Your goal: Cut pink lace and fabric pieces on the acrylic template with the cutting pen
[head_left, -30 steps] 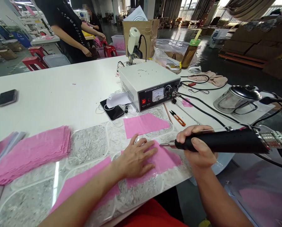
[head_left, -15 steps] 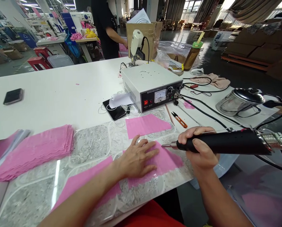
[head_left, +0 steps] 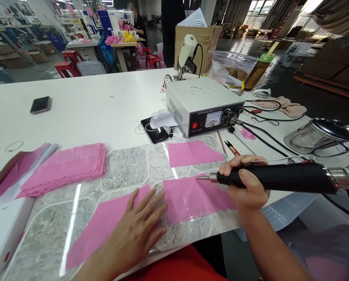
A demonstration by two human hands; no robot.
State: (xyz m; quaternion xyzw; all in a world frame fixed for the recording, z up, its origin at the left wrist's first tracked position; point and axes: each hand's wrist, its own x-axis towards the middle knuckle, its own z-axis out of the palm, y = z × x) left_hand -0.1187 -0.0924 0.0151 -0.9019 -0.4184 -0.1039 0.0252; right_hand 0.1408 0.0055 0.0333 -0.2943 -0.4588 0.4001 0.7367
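My left hand has its fingers spread, partly over a pink fabric piece at the near left, and holds nothing. In my right hand is a black handheld tool with a metal tip. That tip touches or hovers just over the upper edge of another pink piece, which lies on a grey patterned mat. Beyond it rests a third pink piece. A thick stack of pink fabric sits on the left.
A grey control box with cables stands behind the pieces, near a phone and orange-handled snips. A glass pot is at the right, a second phone far left. A cardboard box and people are further back.
My left hand has slid left off the middle pink piece onto the near-left one. The view has shifted left, and the tool tip stays near the middle piece's upper edge.
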